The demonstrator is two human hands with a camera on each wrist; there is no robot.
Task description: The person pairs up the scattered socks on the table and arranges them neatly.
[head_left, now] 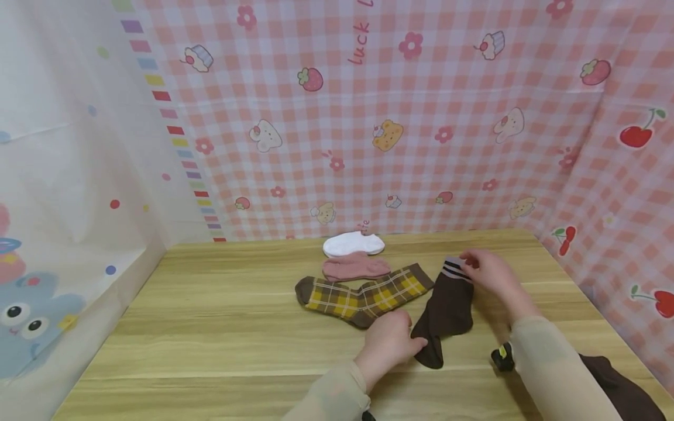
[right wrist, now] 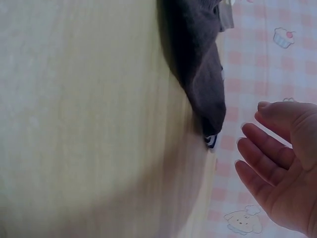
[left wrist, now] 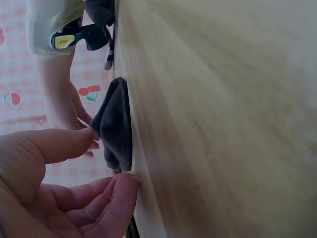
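Observation:
A dark brown sock (head_left: 454,304) with a grey, black-striped cuff lies on the table, its toe part bent toward the near side. My left hand (head_left: 387,340) is beside the toe, thumb tip right at its edge. In the left wrist view, a gap separates the thumb from the loosely bent fingers, with the dark sock (left wrist: 118,129) just past them. By the striped cuff is my right hand (head_left: 491,272). Its thumb and fingers stand apart in the right wrist view, and the brown sock (right wrist: 198,64) lies beyond the fingertips.
Left of the brown sock lies a yellow-and-brown plaid sock (head_left: 363,298). Behind it are a pink sock (head_left: 355,266) and a white sock (head_left: 353,244). Another dark brown sock (head_left: 621,386) lies near the right front, partly hidden by my right sleeve. Printed cloth (head_left: 337,117) hangs around the wooden table (head_left: 221,327).

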